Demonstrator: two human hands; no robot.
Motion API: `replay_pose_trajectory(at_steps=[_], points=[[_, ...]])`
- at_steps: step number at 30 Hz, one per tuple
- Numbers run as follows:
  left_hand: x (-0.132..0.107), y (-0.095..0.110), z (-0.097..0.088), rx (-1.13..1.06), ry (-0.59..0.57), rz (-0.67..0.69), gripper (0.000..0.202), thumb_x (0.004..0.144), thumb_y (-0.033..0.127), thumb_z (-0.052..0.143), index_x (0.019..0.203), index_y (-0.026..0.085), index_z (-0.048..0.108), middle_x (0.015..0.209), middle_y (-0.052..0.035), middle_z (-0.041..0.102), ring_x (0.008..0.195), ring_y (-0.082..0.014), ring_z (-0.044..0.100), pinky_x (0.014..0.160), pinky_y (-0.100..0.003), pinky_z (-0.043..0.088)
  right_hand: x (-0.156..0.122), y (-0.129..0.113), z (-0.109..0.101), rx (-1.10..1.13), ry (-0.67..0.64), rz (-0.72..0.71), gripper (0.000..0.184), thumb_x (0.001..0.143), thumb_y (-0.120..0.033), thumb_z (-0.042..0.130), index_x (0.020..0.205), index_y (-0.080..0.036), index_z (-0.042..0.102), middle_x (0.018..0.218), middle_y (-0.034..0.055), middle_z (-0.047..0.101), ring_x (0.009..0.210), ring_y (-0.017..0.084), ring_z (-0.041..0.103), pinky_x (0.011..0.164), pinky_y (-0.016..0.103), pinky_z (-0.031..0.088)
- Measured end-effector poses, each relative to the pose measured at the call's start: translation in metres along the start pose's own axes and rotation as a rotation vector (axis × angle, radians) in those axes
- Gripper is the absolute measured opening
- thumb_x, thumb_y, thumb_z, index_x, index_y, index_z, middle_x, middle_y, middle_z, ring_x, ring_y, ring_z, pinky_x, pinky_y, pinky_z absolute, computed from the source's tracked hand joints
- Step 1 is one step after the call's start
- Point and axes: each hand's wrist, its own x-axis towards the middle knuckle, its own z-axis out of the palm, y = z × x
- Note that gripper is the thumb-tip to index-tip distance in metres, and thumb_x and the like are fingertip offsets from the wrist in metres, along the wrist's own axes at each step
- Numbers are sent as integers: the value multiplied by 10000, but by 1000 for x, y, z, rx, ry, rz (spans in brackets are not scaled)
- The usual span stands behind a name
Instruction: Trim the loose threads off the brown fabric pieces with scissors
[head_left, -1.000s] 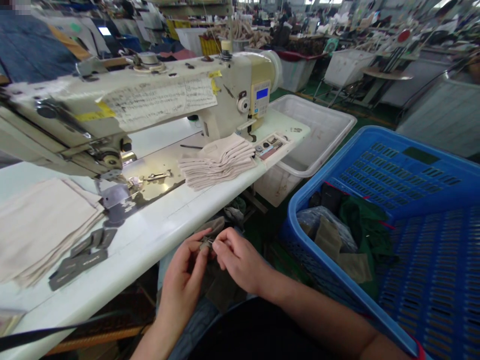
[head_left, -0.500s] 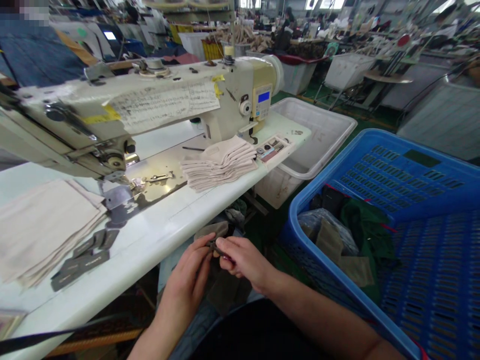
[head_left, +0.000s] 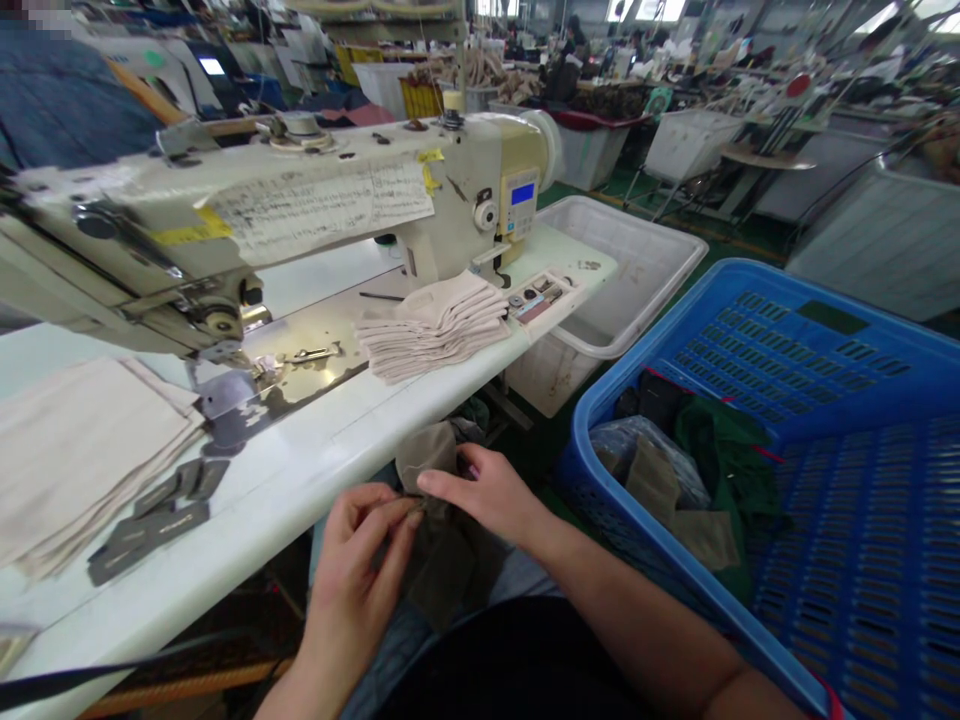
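Over my lap, my left hand (head_left: 367,550) pinches a small dark strip (head_left: 412,500) between thumb and fingertips; its kind is hard to make out. Just to its right, my right hand (head_left: 491,495) has its fingers curled and its thumb stretched toward the strip. A bit of pinkish colour shows inside the right hand, but what it grips is mostly hidden. Grey-brown cloth pieces (head_left: 429,455) hang beneath and behind both hands. Dark fabric labels (head_left: 154,525) lie on the white sewing table (head_left: 330,445), left of my hands.
A sewing machine (head_left: 322,190) stands on the table. Beige fabric panels (head_left: 82,450) are stacked at left, and folded beige pieces (head_left: 435,325) sit near the middle. At right is a blue basket (head_left: 592,440) with dark cloth inside; a white bin (head_left: 637,240) stands behind.
My hands have moved slightly apart. The right thumb has come off the small piece and stretched out, while my left fingers keep their pinch. The view has shifted slightly.
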Motion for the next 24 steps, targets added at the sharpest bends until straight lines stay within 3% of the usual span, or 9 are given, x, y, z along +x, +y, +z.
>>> replay_pose_trajectory(at_steps=[3,6,9,14,18,20,22,24], points=[[1,6,1,-104,-89,-128,111,901,288,632,871,231,722,795,-14,657,722,-167,651,659,-248,540,-3,5,7,-31,-27,-75,226,875,-382,681,914,-160,699,826,25,694,751,172,627,705,288,493],[2,8,2,-250,-207,-425,181,857,393,665,863,220,717,734,-13,718,660,-187,687,609,-261,550,-9,8,12,-321,76,-326,127,884,-291,649,841,-176,678,780,22,674,736,171,610,701,286,459],[5,7,1,-430,-260,-652,259,805,457,701,873,208,710,738,-23,753,657,-209,723,625,-283,584,-13,9,12,-418,49,-476,73,877,-216,613,848,-188,673,824,34,689,774,177,625,716,286,447],[15,17,-1,-695,-225,-848,351,741,518,780,762,188,661,696,-43,759,618,-210,740,621,-298,611,-14,3,14,99,203,-247,187,854,-363,674,772,-204,619,676,-22,585,629,144,543,602,263,421],[14,27,8,-855,-68,-945,413,705,540,823,772,182,629,756,-61,785,716,-230,779,695,-315,634,-10,4,18,456,261,-14,381,766,-521,746,739,-223,510,515,-113,346,443,74,266,432,225,237],[9,24,15,-870,-27,-962,442,697,566,822,776,189,604,756,-58,786,756,-247,788,727,-336,638,-5,9,14,490,202,102,461,703,-561,787,738,-224,474,502,-142,279,425,51,170,403,215,140],[4,16,20,-809,15,-942,480,679,608,816,771,202,577,738,-50,777,761,-263,789,736,-362,637,1,15,8,445,135,203,508,645,-572,826,758,-210,487,535,-134,335,423,35,182,400,205,110],[1,6,22,-686,55,-886,493,674,638,799,763,217,558,727,-46,770,764,-273,784,747,-383,629,4,20,1,426,175,249,537,651,-613,807,818,-199,509,615,-106,419,427,27,212,401,198,109]])
